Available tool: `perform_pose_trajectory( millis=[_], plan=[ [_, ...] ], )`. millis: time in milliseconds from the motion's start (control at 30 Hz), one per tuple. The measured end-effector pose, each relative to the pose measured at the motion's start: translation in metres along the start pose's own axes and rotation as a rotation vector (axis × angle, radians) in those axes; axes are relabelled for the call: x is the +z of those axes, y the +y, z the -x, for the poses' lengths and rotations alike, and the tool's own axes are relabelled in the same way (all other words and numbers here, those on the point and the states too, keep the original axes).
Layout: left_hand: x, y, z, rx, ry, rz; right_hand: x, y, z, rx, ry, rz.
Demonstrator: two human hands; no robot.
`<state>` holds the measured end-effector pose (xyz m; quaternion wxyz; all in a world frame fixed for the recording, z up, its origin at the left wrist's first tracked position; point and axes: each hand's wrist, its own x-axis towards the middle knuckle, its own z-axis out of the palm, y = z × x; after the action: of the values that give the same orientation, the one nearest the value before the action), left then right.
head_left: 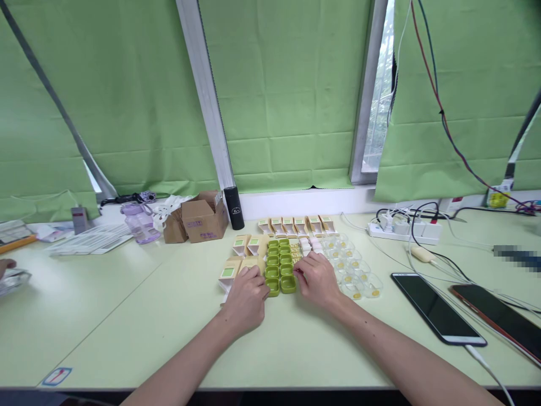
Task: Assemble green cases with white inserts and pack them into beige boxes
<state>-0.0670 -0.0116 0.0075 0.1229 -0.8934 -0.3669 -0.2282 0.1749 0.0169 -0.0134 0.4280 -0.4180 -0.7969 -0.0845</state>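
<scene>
Two columns of small green square cups [288,283] stand in front of me. My left hand [248,299] is closed, its curled fingers at the left side of the nearest cups; what they hold, if anything, is hidden. On the other side, my right hand [318,279] is closed in a pinch beside the right column, its contents too small to make out. Small yellowish pieces [295,248] and pale pink-white pieces [305,246] lie just beyond it. Clear round-cornered lids [372,285] with yellow spots are grouped to its right. Folded cream cartons [229,273] with green labels lie by my left hand.
More cartons [288,226] line up behind the cups. Farther back stand a cardboard box [204,217], a black bottle [234,208] and a purple jug [141,224]. Phones [437,307], cables and a power strip [403,230] occupy the right. Another person's hand [6,266] shows far left.
</scene>
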Motion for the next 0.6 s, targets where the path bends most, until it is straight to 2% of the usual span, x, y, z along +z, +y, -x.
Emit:
perform_pose_trajectory(
  millis=[400, 500, 600],
  plan=[
    [-0.002, 0.001, 0.0, -0.041, 0.054, 0.061, -0.001, 0.001, -0.002, -0.003, 0.014, 0.03],
    [-0.006, 0.003, 0.001, -0.04, 0.065, 0.029, -0.012, -0.001, -0.006, 0.001, 0.038, 0.038],
    [-0.012, 0.001, 0.0, -0.026, 0.122, -0.001, -0.037, -0.003, -0.007, 0.022, 0.028, 0.081]
  ],
)
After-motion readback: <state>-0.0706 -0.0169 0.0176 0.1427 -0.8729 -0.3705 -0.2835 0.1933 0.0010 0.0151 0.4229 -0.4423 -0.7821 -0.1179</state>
